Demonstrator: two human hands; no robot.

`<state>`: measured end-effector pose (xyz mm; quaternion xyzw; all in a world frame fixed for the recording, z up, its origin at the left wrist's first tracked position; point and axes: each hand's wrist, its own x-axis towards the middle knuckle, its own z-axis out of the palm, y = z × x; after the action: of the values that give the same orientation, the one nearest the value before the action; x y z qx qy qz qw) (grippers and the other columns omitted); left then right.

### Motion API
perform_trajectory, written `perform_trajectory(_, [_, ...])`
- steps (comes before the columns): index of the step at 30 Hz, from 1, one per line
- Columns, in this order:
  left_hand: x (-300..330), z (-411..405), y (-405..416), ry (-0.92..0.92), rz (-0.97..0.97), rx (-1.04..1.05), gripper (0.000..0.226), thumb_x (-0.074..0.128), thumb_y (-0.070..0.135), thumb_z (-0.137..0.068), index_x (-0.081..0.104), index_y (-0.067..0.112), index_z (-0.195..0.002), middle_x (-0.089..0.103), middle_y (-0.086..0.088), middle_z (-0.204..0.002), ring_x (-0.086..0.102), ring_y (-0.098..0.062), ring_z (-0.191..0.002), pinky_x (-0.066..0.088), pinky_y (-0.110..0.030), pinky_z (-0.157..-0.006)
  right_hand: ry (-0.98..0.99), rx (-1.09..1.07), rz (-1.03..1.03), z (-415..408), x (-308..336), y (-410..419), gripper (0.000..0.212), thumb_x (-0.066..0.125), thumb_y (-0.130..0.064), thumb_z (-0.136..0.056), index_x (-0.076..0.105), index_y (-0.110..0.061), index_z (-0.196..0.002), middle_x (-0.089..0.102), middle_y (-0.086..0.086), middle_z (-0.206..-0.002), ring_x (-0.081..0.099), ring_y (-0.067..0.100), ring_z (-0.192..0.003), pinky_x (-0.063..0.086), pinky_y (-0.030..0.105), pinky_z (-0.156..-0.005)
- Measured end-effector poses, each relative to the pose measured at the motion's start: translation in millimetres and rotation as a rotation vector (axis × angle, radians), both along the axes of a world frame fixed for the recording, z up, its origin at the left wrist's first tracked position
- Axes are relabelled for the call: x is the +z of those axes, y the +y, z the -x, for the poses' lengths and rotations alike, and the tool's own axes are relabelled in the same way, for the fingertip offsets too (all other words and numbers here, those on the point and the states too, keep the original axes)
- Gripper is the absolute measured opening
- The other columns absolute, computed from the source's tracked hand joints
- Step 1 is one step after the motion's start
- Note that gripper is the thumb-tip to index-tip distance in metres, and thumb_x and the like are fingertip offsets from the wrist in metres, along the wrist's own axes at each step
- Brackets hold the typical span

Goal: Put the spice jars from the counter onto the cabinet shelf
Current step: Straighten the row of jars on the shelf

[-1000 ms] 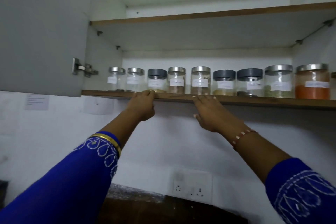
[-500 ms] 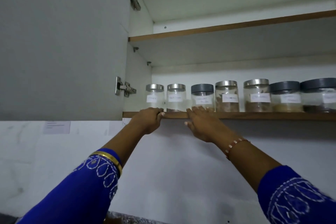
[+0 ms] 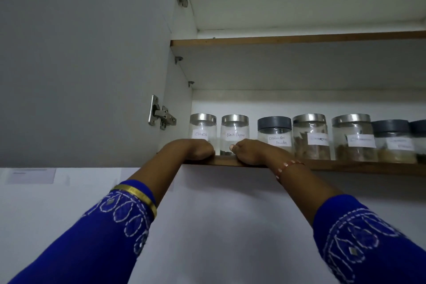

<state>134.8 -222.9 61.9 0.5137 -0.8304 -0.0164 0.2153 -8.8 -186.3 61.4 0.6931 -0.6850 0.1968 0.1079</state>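
Observation:
Several labelled spice jars stand in a row on the cabinet shelf (image 3: 345, 169). At the left end are the Cloves jar (image 3: 202, 128) and the Black Pepper jar (image 3: 235, 129), both with steel lids, then a grey-lidded Coriander Powder jar (image 3: 274, 134). My left hand (image 3: 196, 150) rests on the shelf's front edge, fingers curled, knuckles at the foot of the Cloves jar. My right hand (image 3: 250, 152) rests on the edge before the Black Pepper jar. One fingertip is beside that jar's base; the other fingers are hidden.
The grey cabinet door (image 3: 80, 64) stands open on the left, its hinge (image 3: 161, 117) just left of the jars. An upper shelf (image 3: 299, 40) spans the cabinet above. More jars continue to the right, out of frame. A white wall lies below the shelf.
Both hands slid left along the shelf edge, from the middle jars to the two leftmost ones. The view has turned left and closer, so the right-hand jars have left the frame.

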Motion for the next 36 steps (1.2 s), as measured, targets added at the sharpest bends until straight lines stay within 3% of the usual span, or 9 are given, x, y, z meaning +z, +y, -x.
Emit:
perform_trajectory(9, [16,8,-42,-0.05,-0.106,0.016,0.025,0.032,0.012,-0.09,0.056,0.009,-0.08,0.055,-0.013,-0.095,0.049,-0.017,-0.066,0.04,-0.028,-0.066,0.048,-0.03,-0.184,-4,18,-14,0.04,0.03,-0.014,-0.102,0.04,0.003,-0.136,0.041,0.018,-0.143,0.045,0.028,-0.126,0.039,0.032,-0.099])
perform_trajectory(12, [18,9,-52,-0.086,-0.123,0.013,0.021,0.037,0.007,-0.09,0.056,0.007,-0.081,0.054,-0.015,-0.097,0.048,-0.016,-0.065,0.041,-0.023,-0.064,0.034,-0.074,-0.242,-7,20,-33,0.037,0.037,-0.009,-0.099,0.043,0.005,-0.133,0.046,0.019,-0.139,0.048,0.023,-0.096,0.041,0.028,-0.074])
perform_trajectory(15, [20,13,-62,-0.106,-0.1,0.036,0.024,0.036,0.004,-0.09,0.053,0.007,-0.074,0.052,-0.015,-0.092,0.047,-0.014,-0.063,0.04,-0.021,-0.059,-0.012,-0.112,-0.283,-2,27,-63,0.04,0.055,-0.017,-0.089,0.052,-0.001,-0.125,0.055,0.013,-0.12,0.057,0.022,-0.081,0.049,0.027,-0.072])
perform_trajectory(18, [22,15,-67,-0.162,-0.111,0.041,0.02,0.036,0.006,-0.093,0.056,0.003,-0.094,0.054,-0.015,-0.095,0.05,-0.015,-0.065,0.041,-0.02,-0.06,-0.032,-0.22,-0.349,6,37,-90,0.063,0.065,-0.028,-0.065,0.054,-0.003,-0.122,0.057,0.018,-0.123,0.059,0.038,-0.109,0.045,0.048,-0.099])
perform_trajectory(23, [24,16,-73,-0.232,-0.081,0.025,0.03,0.038,0.006,-0.094,0.057,-0.006,-0.114,0.055,-0.015,-0.102,0.052,-0.015,-0.071,0.043,-0.021,-0.066,0.192,-0.414,-0.157,11,40,-92,0.038,0.042,-0.022,-0.098,0.049,0.0,-0.128,0.047,0.015,-0.137,0.046,0.028,-0.127,0.036,0.035,-0.106])
perform_trajectory(27, [21,16,-73,-0.283,-0.029,0.034,0.031,0.038,0.006,-0.095,0.057,-0.008,-0.114,0.053,-0.014,-0.103,0.049,-0.012,-0.068,0.039,-0.016,-0.062,0.167,-0.46,-0.273,8,32,-97,0.026,0.047,-0.022,-0.097,0.058,0.001,-0.103,0.056,0.016,-0.11,0.057,0.024,-0.096,0.039,0.032,-0.088])
perform_trajectory(30, [19,15,-69,-0.232,-0.058,0.054,0.031,0.041,0.016,-0.095,0.057,-0.002,-0.115,0.052,-0.011,-0.108,0.052,-0.02,-0.087,0.041,-0.023,-0.071,0.052,-0.382,-0.308,9,33,-113,0.043,0.053,-0.028,-0.091,0.054,-0.003,-0.126,0.054,0.015,-0.13,0.056,0.027,-0.113,0.044,0.033,-0.092])
perform_trajectory(34, [18,16,-59,-0.136,-0.069,0.118,0.036,0.049,0.029,-0.091,0.058,0.007,-0.119,0.055,-0.009,-0.117,0.053,-0.023,-0.101,0.041,-0.03,-0.086,0.13,-0.274,-0.267,71,42,-236,0.043,0.061,-0.036,-0.075,0.062,-0.017,-0.114,0.059,0.015,-0.126,0.057,0.035,-0.111,0.044,0.049,-0.098])
perform_trajectory(36, [18,21,-54,-0.11,-0.022,0.185,0.035,0.05,0.027,-0.091,0.057,0.006,-0.118,0.055,-0.011,-0.115,0.054,-0.025,-0.099,0.043,-0.034,-0.092,0.047,-0.288,-0.26,61,31,-196,0.043,0.063,-0.033,-0.077,0.06,-0.015,-0.116,0.058,0.012,-0.128,0.058,0.029,-0.107,0.044,0.04,-0.096])
